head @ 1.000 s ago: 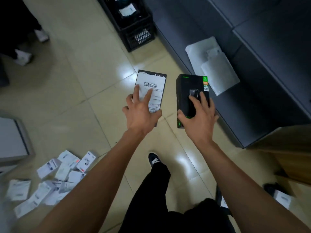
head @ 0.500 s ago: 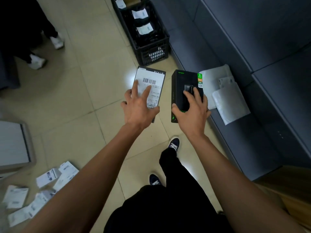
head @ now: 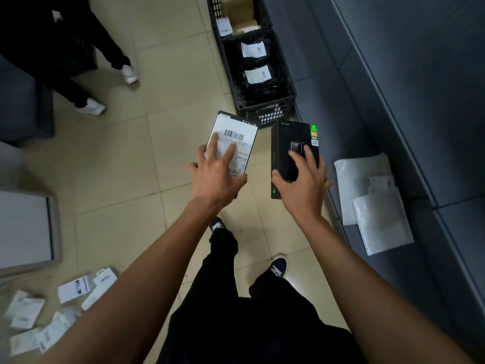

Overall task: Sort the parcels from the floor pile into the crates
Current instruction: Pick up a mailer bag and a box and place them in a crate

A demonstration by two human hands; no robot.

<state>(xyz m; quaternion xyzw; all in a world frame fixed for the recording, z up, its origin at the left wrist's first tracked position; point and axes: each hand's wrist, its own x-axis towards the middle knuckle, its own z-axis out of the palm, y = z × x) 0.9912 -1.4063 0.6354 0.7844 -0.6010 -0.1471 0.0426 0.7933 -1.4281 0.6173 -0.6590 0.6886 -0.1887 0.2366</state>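
Note:
My left hand [head: 215, 174] grips a flat dark box with a white barcode label [head: 236, 137], held level above the floor. My right hand [head: 301, 179] grips a black box with green print [head: 291, 137] beside it. Both boxes hang just short of a black plastic crate [head: 265, 111] that holds black bagged parcels with white labels [head: 256, 73]. A second crate [head: 217, 11] with cardboard boxes stands behind it. The floor pile of small white parcels [head: 76, 287] lies at the lower left, behind my left arm.
A dark grey sofa [head: 393, 101] runs along the right, with white mailer bags [head: 378, 216] on its seat. Another person's legs and white shoes [head: 91, 107] stand at the upper left. A grey cabinet [head: 26, 227] sits at the left edge. My own feet are below.
I have walked forward with both boxes: the crates have come closer and further into view, the white mailers have slid back to my right, and the floor pile has dropped behind.

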